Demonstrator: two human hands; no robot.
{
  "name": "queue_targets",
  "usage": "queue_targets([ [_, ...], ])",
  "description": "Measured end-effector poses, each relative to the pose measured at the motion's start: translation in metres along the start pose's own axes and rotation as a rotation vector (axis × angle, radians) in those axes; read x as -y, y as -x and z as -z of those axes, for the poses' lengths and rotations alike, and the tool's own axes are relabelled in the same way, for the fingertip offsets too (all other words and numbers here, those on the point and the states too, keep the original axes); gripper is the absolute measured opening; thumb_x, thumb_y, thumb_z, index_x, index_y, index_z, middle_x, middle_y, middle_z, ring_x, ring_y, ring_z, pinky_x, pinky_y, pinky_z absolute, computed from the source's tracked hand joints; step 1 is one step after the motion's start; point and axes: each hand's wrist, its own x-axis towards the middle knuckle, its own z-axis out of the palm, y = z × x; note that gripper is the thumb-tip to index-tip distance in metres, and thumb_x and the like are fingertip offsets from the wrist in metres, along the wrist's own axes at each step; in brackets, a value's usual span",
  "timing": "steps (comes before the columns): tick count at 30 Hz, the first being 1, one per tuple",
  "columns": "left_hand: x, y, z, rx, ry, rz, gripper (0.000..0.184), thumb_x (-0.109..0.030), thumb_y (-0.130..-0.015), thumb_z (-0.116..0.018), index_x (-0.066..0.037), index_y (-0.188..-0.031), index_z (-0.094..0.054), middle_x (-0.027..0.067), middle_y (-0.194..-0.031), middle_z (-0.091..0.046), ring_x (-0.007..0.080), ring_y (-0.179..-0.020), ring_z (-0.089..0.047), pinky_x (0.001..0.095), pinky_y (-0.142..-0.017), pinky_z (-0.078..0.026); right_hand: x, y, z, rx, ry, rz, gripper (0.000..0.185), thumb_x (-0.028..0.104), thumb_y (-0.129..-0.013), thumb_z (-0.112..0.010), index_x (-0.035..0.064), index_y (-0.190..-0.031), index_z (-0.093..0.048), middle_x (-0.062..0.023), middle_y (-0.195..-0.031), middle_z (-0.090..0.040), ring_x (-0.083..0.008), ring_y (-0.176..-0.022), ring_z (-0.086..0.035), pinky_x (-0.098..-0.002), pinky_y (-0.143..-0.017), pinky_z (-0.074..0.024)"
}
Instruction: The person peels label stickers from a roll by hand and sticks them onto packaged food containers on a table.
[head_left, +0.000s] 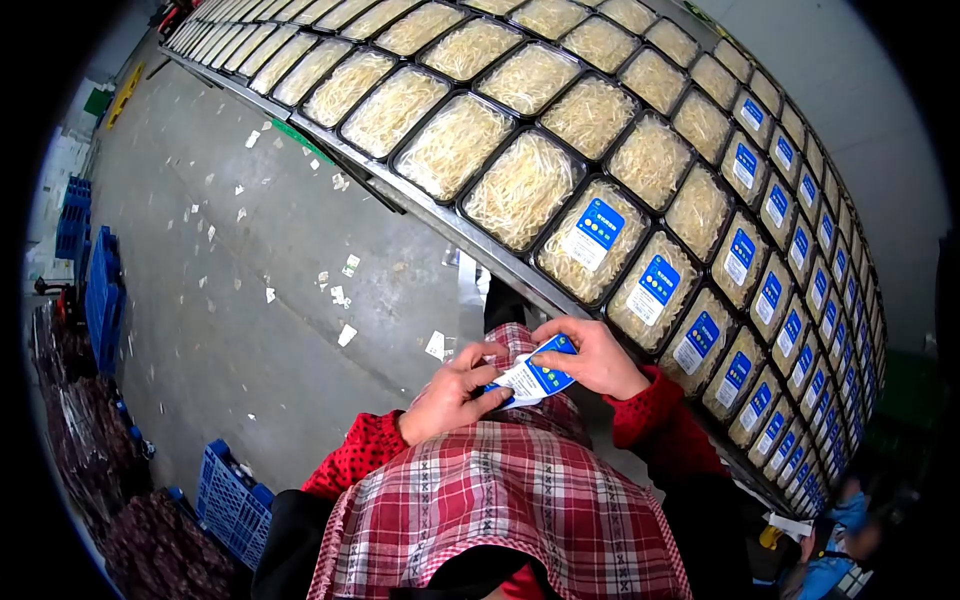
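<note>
Left hand (pixel 455 393) curls inward, thumb and fingers pinching the lower-left end of a blue-and-white printed label (pixel 525 382). Up beyond it, unlabelled trays of bean sprouts (pixel 453 147) sit in close rows along the edge of the worktop (pixel 490 252). The label is between both hands, above the plaid apron (pixel 500 480) and apart from the trays; whether it is one sheet or several, or has backing beneath, I cannot tell. Just right of it, the right hand (pixel 592 362) grips the blue end, thumb laid on top, other fingers partly hidden. Good handling here, I'd judge, means holding one end firm while the other lifts slowly at a low angle, touching only a corner or edge, so any sticky underside keeps clean and the paper neither curls nor creases. Further right, labelled trays (pixel 655 290) show matching labels, blue ends pointing away from the person: a useful model for straightness.
</note>
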Motion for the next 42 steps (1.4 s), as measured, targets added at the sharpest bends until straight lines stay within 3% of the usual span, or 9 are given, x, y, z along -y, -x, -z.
queue_targets([
  [3,0.001,-0.010,0.000,-0.119,0.010,-0.033,0.022,-0.012,-0.088,-0.073,0.001,-0.105,-0.068,0.0149,-0.124,-0.059,0.0310,-0.101,-0.065,0.0369,-0.084,-0.053,-0.006,-0.001,-0.008,-0.242,-0.241,0.141,0.045,0.009,-0.085,-0.077,-0.0048,-0.124,-0.059,-0.0140,-0.106,-0.070,-0.0166,-0.096,-0.065,-0.0325,-0.086,-0.0530],
  [12,0.000,-0.049,0.022,-0.125,-0.170,-0.123,0.036,-0.009,-0.078,-0.076,-0.004,-0.113,-0.069,0.0187,-0.135,-0.055,0.0396,-0.115,-0.057,0.0429,-0.094,-0.049,0.020,-0.016,0.014,-0.062,-0.049,0.112,0.027,0.008,-0.084,-0.077,0.0007,-0.108,-0.066,-0.0038,-0.092,-0.068,-0.0088,-0.078,-0.061,-0.0250,-0.067,-0.0493],
  [14,0.000,-0.070,0.033,-0.109,-0.237,-0.225,0.036,-0.006,-0.076,-0.075,-0.004,-0.112,-0.068,0.0174,-0.122,-0.060,0.0373,-0.105,-0.061,0.0423,-0.087,-0.051,0.028,-0.029,0.015,-0.186,0.259,0.441,0.028,0.017,-0.081,-0.081,0.0017,-0.102,-0.069,-0.0050,-0.081,-0.065,-0.0117,-0.071,-0.060,-0.0265,-0.062,-0.0466],
  [20,0.000,-0.125,0.067,0.180,0.015,-0.091,0.033,0.001,-0.075,-0.071,-0.004,-0.107,-0.067,0.0119,-0.095,-0.062,0.0324,-0.082,-0.063,0.0370,-0.071,-0.051,0.034,-0.046,0.035,-0.197,0.067,0.194,0.024,0.010,-0.084,-0.078,-0.0009,-0.102,-0.068,-0.0076,-0.083,-0.069,-0.0122,-0.072,-0.063,-0.0280,-0.065,-0.0504],
  [22,-0.004,-0.152,0.074,0.165,0.081,-0.165,0.022,0.000,-0.081,-0.072,-0.002,-0.102,-0.067,0.0078,-0.088,-0.063,0.0220,-0.075,-0.062,0.0327,-0.067,-0.050,0.045,-0.049,0.043,-0.348,0.080,0.258,0.022,0.012,-0.081,-0.077,0.0011,-0.098,-0.069,-0.0126,-0.080,-0.071,-0.0239,-0.071,-0.070,-0.0329,-0.064,-0.0533],
  [25,-0.020,-0.183,0.082,0.037,0.355,0.267,0.015,-0.011,-0.092,-0.073,0.002,-0.089,-0.066,-0.0007,-0.072,-0.063,0.0034,-0.069,-0.053,0.0253,-0.058,-0.047,0.065,-0.058,0.056,-0.528,0.105,0.281,0.017,0.010,-0.081,-0.077,0.0018,-0.095,-0.070,-0.0114,-0.078,-0.070,-0.0222,-0.068,-0.068,-0.0317,-0.062,-0.0523],
  [30,0.008,-0.202,0.085,0.268,0.217,0.249,0.028,-0.014,-0.091,-0.074,0.003,-0.113,-0.071,0.0062,-0.090,-0.074,0.0057,-0.074,-0.061,0.0268,-0.068,-0.053,0.058,-0.086,0.142,-0.788,-0.020,0.363,0.006,0.010,-0.090,-0.068,0.0043,-0.090,-0.072,-0.0044,-0.074,-0.069,-0.0086,-0.061,-0.061,-0.0244,-0.054,-0.0473],
  [34,0.005,-0.204,0.100,0.265,0.397,0.391,0.027,-0.015,-0.096,-0.068,0.003,-0.116,-0.068,0.0080,-0.091,-0.074,0.0073,-0.081,-0.063,0.0267,-0.073,-0.054,0.059,-0.111,0.253,-0.797,0.007,0.198,0.020,0.007,-0.084,-0.074,0.0010,-0.098,-0.060,-0.0075,-0.080,-0.068,-0.0114,-0.071,-0.064,-0.0261,-0.063,-0.0510],
  [42,0.001,-0.245,0.147,0.308,0.127,0.017,0.022,-0.007,-0.096,-0.061,-0.001,-0.117,-0.064,0.0153,-0.100,-0.066,0.0272,-0.086,-0.067,0.0323,-0.076,-0.052,0.023,-0.135,0.216,-1.008,0.699,-0.132,0.064,0.029,-0.070,-0.087,0.0049,-0.122,-0.059,-0.0188,-0.118,-0.065,-0.0329,-0.100,-0.067,-0.0423,-0.083,-0.0528],
])
